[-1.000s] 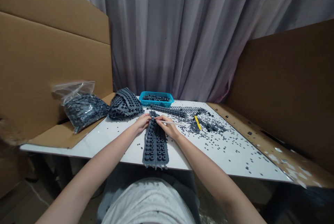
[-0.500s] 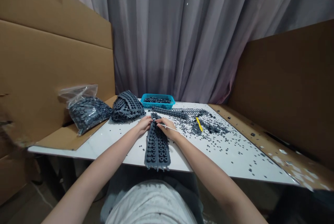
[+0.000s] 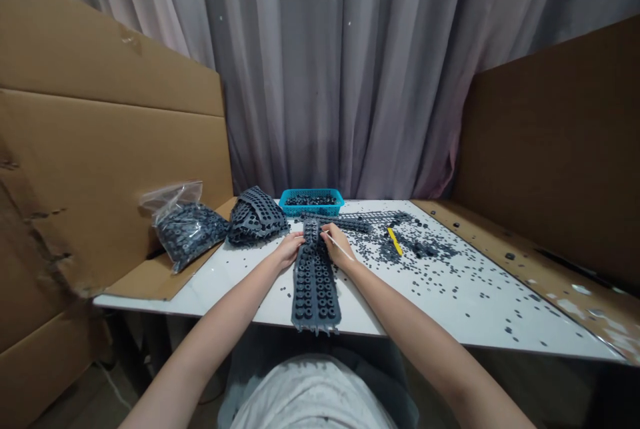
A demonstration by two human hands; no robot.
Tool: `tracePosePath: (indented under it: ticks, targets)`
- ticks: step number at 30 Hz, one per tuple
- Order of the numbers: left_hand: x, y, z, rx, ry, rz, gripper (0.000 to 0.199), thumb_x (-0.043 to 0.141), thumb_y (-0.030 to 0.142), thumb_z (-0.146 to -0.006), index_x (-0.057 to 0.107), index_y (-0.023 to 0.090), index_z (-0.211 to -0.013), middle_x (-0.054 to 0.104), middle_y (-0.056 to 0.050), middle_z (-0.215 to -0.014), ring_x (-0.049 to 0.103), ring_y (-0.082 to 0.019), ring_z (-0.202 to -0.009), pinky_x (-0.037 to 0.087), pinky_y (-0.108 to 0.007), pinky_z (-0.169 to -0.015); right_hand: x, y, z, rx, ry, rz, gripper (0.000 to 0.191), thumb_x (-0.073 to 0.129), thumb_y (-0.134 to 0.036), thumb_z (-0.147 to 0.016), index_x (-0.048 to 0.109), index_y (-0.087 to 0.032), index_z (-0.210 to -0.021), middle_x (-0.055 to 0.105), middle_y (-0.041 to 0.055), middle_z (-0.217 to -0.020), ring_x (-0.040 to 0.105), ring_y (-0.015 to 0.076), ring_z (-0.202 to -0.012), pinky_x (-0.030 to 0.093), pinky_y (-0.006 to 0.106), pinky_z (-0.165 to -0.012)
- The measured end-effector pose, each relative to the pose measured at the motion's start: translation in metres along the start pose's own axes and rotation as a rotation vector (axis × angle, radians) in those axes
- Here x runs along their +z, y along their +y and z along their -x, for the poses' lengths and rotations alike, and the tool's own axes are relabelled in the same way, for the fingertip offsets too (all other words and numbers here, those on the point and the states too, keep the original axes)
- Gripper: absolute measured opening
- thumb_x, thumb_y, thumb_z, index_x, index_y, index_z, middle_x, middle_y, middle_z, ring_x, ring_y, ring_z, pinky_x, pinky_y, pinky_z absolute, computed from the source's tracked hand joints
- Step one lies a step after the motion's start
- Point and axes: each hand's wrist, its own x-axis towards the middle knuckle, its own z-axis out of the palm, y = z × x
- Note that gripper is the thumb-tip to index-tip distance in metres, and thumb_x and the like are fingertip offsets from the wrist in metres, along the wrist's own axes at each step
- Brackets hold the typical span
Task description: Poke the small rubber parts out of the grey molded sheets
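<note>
Closed around a thin white stick [image 3: 342, 248] in the right hand [image 3: 336, 250], with fingertips at the right side of a dark studded strip [image 3: 316, 285], towards its far end. On the opposite edge, touching with the fingertips of the left hand [image 3: 289, 250]; too small to tell whether pinching or merely steadying. Lying lengthwise between the forearms with the strip, rows of ring-like studs facing up, ragged near end reaching the table's front edge.

Beneath everything, a white table [image 3: 213, 290], smooth and slightly glossy. Strewn thickly to the right with small dark bits [image 3: 435, 250], thinning towards the right-hand corner; only a few to the left. Among them, slanted, a yellow tool [image 3: 395, 241]. Just beyond the hands, a narrow dark length [image 3: 345, 223], with flat mesh [image 3: 383, 216] alongside to the right. At the back, a blue basket [image 3: 311, 211] with small dark pieces inside. To its left, a bundle of perforated sheets [image 3: 256, 219], then a clear bag [image 3: 193, 232] full of dark pieces, leaning near the cardboard.

Walled in by cardboard left [image 3: 125, 155] and right [image 3: 545, 142], with pale scraps [image 3: 580, 289] along the right-hand base. Behind, hanging in folds, a grey curtain [image 3: 310, 82].
</note>
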Motion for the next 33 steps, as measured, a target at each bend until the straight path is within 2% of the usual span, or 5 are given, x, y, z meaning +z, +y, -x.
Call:
tracePosePath:
  ticks: [8,17,20,24,33]
  targets:
    - [-0.005,-0.002,0.003,0.181,0.187,-0.251,0.031,0.056,0.031,-0.091,0.054,0.016,-0.118,0.057,-0.009,-0.118,0.060,-0.021,-0.098,0.052,-0.042,-0.082,-0.019,0.001,-0.006,0.017,0.114,0.020,0.017,0.045,-0.031,-0.088,0.056,-0.018,-0.085,0.059,0.0090,-0.087,0.051,0.0238,-0.085,0.040,0.038,-0.080]
    - [-0.013,0.037,0.056,0.446,0.139,-0.566,0.010,0.063,0.023,-0.083,0.066,0.019,-0.092,0.062,-0.007,-0.108,0.056,-0.023,-0.103,0.044,-0.041,-0.094,-0.004,-0.027,0.016,-0.092,-0.253,-0.142,0.011,0.059,-0.026,-0.081,0.062,-0.019,-0.074,0.065,0.0028,-0.071,0.059,0.0165,-0.065,0.046,0.027,-0.062]
    - [-0.010,0.024,0.113,0.469,-0.016,-0.666,0.010,0.070,0.021,-0.073,0.071,0.023,-0.083,0.066,-0.007,-0.093,0.057,-0.026,-0.100,0.041,-0.039,-0.097,-0.001,-0.033,0.020,-0.079,-0.302,-0.198,0.012,0.062,-0.028,-0.080,0.065,-0.018,-0.075,0.068,0.0047,-0.074,0.062,0.0178,-0.069,0.048,0.028,-0.065]
    - [-0.008,-0.009,0.171,0.488,-0.048,-0.789,0.031,0.060,0.025,-0.082,0.066,0.030,-0.112,0.061,-0.008,-0.123,0.053,-0.026,-0.115,0.036,-0.039,-0.103,-0.005,-0.041,0.020,-0.015,-0.314,-0.263,0.016,0.060,-0.031,-0.081,0.066,-0.017,-0.076,0.070,0.0051,-0.075,0.064,0.0182,-0.069,0.049,0.029,-0.064]
    - [-0.008,-0.027,0.172,0.558,0.101,-0.920,0.031,0.056,0.032,-0.085,0.066,0.030,-0.114,0.063,-0.007,-0.123,0.055,-0.026,-0.115,0.039,-0.039,-0.103,-0.014,-0.055,0.034,0.081,-0.378,-0.325,0.018,0.062,-0.033,-0.080,0.067,-0.017,-0.076,0.070,0.0054,-0.076,0.064,0.0182,-0.070,0.049,0.028,-0.063]
